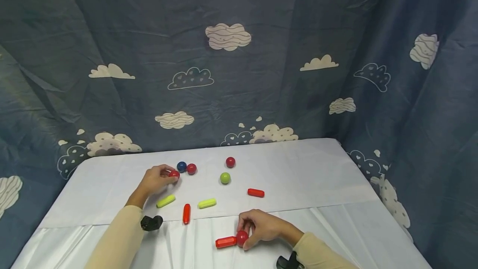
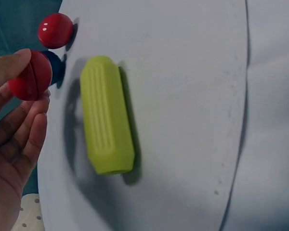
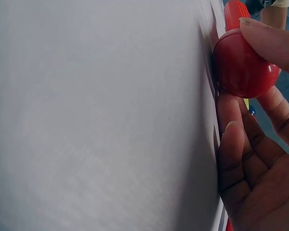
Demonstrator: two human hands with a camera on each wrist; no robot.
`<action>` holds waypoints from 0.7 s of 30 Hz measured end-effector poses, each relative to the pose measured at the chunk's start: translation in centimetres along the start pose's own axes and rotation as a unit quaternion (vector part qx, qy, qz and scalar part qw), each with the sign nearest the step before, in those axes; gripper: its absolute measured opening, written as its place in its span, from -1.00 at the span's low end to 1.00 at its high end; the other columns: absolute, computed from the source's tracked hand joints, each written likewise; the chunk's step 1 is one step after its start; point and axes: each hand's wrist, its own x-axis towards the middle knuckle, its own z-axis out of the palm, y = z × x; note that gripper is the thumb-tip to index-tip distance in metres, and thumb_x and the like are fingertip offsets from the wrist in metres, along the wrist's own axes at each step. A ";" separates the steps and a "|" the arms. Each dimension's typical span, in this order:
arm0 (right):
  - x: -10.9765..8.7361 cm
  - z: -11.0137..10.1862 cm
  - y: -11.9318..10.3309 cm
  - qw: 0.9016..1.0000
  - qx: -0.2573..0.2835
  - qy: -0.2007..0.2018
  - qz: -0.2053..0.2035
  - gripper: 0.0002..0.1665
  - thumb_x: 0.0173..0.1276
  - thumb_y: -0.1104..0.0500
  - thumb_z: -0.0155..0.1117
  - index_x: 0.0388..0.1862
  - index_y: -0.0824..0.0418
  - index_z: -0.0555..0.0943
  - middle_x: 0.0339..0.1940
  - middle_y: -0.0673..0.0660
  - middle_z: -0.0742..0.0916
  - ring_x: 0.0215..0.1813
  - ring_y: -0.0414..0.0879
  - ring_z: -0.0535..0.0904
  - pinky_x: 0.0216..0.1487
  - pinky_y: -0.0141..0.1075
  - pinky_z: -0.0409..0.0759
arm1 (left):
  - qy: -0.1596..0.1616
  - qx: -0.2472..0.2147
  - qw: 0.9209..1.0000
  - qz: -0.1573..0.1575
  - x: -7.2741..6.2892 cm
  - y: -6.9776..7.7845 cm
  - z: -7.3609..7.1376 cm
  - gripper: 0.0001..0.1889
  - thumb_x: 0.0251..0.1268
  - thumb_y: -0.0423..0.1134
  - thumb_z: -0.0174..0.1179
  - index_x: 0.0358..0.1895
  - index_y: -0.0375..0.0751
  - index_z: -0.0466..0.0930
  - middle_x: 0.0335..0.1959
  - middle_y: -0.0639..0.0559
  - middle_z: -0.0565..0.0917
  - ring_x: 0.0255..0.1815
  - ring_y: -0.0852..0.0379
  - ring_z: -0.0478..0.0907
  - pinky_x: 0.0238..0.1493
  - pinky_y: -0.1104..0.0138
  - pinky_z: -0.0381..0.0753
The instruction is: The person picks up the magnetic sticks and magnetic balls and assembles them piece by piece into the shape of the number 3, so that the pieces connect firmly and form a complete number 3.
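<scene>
Far seamed red ball (image 1: 174, 174) and near glossy red ball (image 1: 242, 238) are pinched.

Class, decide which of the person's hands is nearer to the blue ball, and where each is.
Left: the left hand pinches a red ball close beside the blue ball; the right hand is well away, lower in the head view.

No text, label, brand, number or sign can be read in any of the views.

The person's left arm (image 1: 121, 235) reaches farther forward than the right arm (image 1: 317, 250); the left grip (image 1: 154, 179) and right grip (image 1: 263, 225) both pinch
</scene>
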 end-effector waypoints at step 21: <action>0.0 -0.1 0.0 1.000 -0.003 0.001 -0.002 -0.64 -0.06 0.32 0.56 -0.34 0.08 0.58 -0.40 -0.12 0.63 -0.39 -0.25 0.46 -0.36 -0.46 0.39 | -0.045 -0.123 0.987 0.091 -6.6 1.5 -0.6 -0.54 0.27 -0.19 0.27 0.21 -0.23 0.50 0.04 -0.14 0.62 -0.02 0.00 0.57 0.05 0.15 0.56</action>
